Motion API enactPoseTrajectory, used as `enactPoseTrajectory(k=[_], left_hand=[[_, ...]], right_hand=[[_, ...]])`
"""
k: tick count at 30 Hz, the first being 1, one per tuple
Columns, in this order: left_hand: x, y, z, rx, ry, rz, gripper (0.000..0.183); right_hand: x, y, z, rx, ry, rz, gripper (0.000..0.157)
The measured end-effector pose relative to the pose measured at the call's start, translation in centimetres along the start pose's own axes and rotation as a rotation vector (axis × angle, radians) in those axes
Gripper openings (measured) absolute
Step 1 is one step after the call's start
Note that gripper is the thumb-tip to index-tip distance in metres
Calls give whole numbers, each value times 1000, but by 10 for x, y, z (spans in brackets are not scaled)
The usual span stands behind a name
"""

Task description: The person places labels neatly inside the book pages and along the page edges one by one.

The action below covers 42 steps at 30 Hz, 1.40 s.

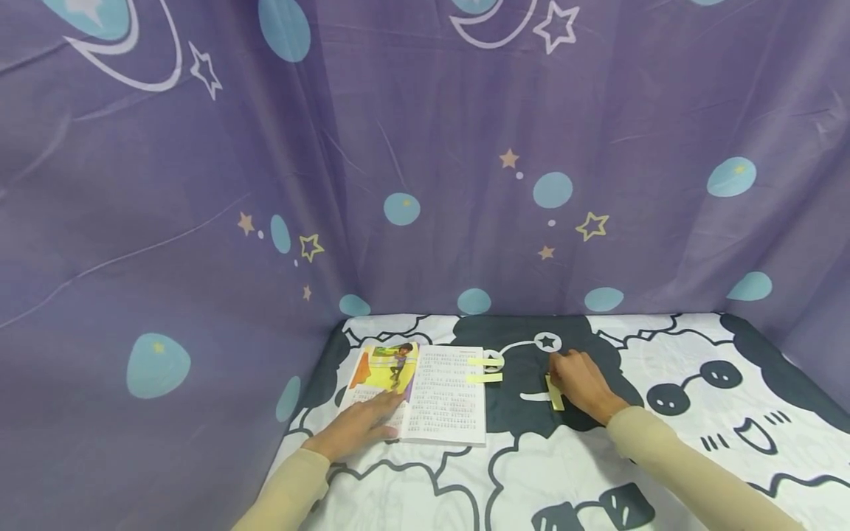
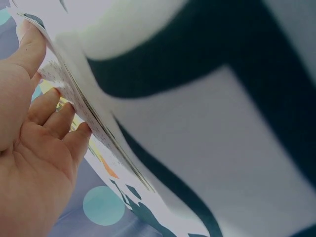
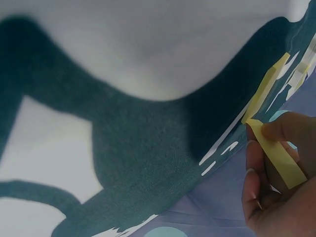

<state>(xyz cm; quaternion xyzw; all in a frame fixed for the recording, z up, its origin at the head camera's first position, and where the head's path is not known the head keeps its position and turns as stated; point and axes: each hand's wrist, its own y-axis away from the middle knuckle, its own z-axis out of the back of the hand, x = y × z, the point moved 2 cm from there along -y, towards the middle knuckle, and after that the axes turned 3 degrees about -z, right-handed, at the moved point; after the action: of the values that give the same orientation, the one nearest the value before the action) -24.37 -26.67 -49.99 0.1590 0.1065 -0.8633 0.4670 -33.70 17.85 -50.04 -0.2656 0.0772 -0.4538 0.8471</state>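
An open book [image 1: 446, 394] lies on the cloth, its left page carrying a coloured picture and its right page text. My left hand [image 1: 361, 425] rests with extended fingers on the lower part of the left page; the left wrist view shows the same hand [image 2: 44, 133] at the book's edge. Two yellow sticky strips [image 1: 493, 378] jut from the right page's outer edge. To the right of the book, my right hand [image 1: 581, 383] pinches a yellow sticky strip [image 3: 282, 160] between thumb and fingers. Another yellow piece [image 3: 266, 89] lies on the cloth, touching or nearly touching the held strip.
A black and white cartoon-patterned cloth [image 1: 571, 461] covers the surface under the book. Purple curtains [image 1: 438, 147] with moons, stars and blue dots stand behind it and on both sides.
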Motion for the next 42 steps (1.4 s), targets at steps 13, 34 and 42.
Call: enactPoseTrajectory(k=[13,34,42], left_hand=[[0,1,1,-8,7,-3,68],[1,2,-1,-3,-1,-17,69],[2,1,-1,1,2,-12,69]], right_hand=[[-4,3,0,-19,-43,-22,29],[-6,7,0,-49,-53,-55,27],[-6,6,1,-115,-36,-42,23]])
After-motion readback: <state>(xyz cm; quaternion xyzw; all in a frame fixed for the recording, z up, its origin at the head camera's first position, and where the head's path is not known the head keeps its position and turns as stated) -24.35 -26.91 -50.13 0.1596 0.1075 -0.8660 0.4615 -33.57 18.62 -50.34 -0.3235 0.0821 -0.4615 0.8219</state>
